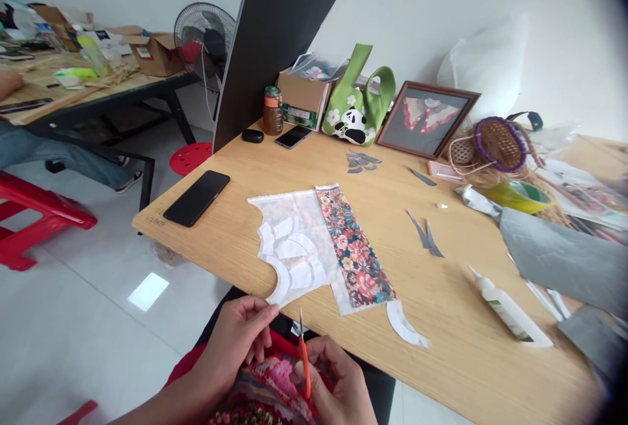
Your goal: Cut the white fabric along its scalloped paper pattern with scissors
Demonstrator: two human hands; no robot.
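Observation:
My left hand (248, 330) pinches the near corner of a sheer white fabric sheet (304, 206) at the table's front edge. Several white curved pieces (294, 248) lie on that sheet. In my right hand (331, 373) is a pair of small scissors (305, 363) with orange handles, its blades pointing up just right of the sheet's corner. Along the sheet's right side lies a strip of floral fabric (356, 248). A loose curved white piece (406, 325) rests beyond its near end.
On the wooden table (235, 242) are a black phone (197, 197), a white glue bottle (510, 307), grey scraps (362, 161) and a yellow tape roll (520, 195). A green panda bag (354, 111) and framed piece (426, 118) stand behind. Another person sits at the left table.

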